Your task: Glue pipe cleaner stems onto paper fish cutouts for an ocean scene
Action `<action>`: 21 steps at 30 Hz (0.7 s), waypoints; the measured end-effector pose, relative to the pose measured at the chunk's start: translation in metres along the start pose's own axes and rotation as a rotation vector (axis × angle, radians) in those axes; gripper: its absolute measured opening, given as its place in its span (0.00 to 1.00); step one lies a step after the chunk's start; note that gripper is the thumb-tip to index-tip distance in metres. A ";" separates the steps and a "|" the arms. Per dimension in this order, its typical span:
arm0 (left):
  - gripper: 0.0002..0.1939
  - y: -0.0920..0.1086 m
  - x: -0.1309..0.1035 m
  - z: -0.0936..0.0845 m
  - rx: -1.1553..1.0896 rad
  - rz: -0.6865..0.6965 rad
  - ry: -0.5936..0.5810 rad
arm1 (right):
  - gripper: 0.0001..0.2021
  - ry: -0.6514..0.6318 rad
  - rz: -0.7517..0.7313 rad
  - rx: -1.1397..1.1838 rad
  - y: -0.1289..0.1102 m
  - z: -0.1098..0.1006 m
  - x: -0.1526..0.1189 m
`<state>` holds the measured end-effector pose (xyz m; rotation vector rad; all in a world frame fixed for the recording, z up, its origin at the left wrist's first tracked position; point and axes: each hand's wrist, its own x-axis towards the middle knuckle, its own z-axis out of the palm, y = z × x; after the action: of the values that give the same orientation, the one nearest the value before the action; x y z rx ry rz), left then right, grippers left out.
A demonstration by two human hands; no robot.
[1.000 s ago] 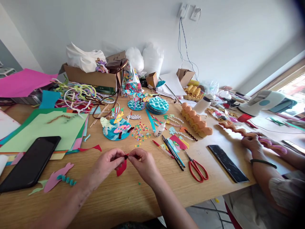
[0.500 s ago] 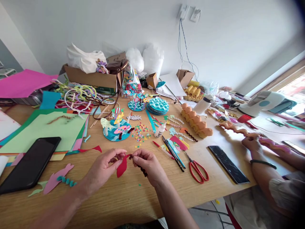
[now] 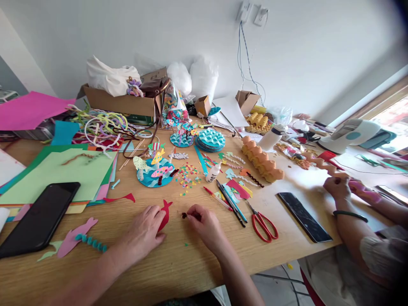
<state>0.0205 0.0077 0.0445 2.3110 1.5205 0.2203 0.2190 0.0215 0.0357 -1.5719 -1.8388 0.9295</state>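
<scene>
Low over the wooden table, my left hand (image 3: pixel 145 228) has its fingers closed at the edge of a red paper fish (image 3: pixel 165 216), whose tail points up. My palm and fingers hide part of the fish. To its right my right hand (image 3: pixel 204 223) pinches a dark brown coiled pipe cleaner (image 3: pixel 184 215), and only its tip pokes out from the fingers. Fish and pipe cleaner are apart. A pink paper fish (image 3: pixel 75 239) with a blue coiled pipe cleaner (image 3: pixel 91 243) lies left of my left arm.
Red-handled scissors (image 3: pixel 264 227), pens (image 3: pixel 231 202) and a glue bottle (image 3: pixel 213 173) lie to the right. Behind are confetti (image 3: pixel 186 175) and a blue disc (image 3: pixel 146 178) bearing paper fish. Phones (image 3: pixel 40 219) lie on both sides. A co-worker's hands (image 3: pixel 338 189) hold an egg-carton strip.
My hands have come apart. The red fish is now lower at the table with my left hand, and the brown pipe cleaner has moved slightly right with my right hand.
</scene>
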 end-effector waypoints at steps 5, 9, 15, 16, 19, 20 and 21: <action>0.16 0.002 0.001 0.005 0.099 0.003 0.019 | 0.06 -0.045 -0.010 -0.272 -0.007 -0.002 -0.004; 0.19 -0.002 0.001 0.011 0.073 0.009 0.065 | 0.06 -0.080 -0.009 -0.349 -0.009 -0.002 -0.005; 0.06 -0.015 0.006 -0.002 -0.579 -0.187 0.163 | 0.06 -0.092 -0.004 -0.303 -0.007 -0.003 -0.006; 0.04 -0.016 0.006 -0.006 -0.738 -0.251 0.141 | 0.06 -0.092 -0.009 -0.290 -0.007 -0.003 -0.006; 0.07 -0.017 0.004 -0.016 -1.290 -0.454 0.086 | 0.06 -0.089 -0.011 -0.253 -0.008 -0.003 -0.006; 0.09 -0.017 0.003 -0.018 -1.443 -0.513 0.086 | 0.06 -0.089 -0.011 -0.231 -0.008 -0.003 -0.006; 0.10 -0.017 0.002 -0.019 -1.535 -0.550 0.099 | 0.06 -0.093 -0.013 -0.203 -0.008 -0.002 -0.006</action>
<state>0.0009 0.0197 0.0558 0.6736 1.1765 0.9285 0.2168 0.0157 0.0440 -1.6586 -2.0611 0.8448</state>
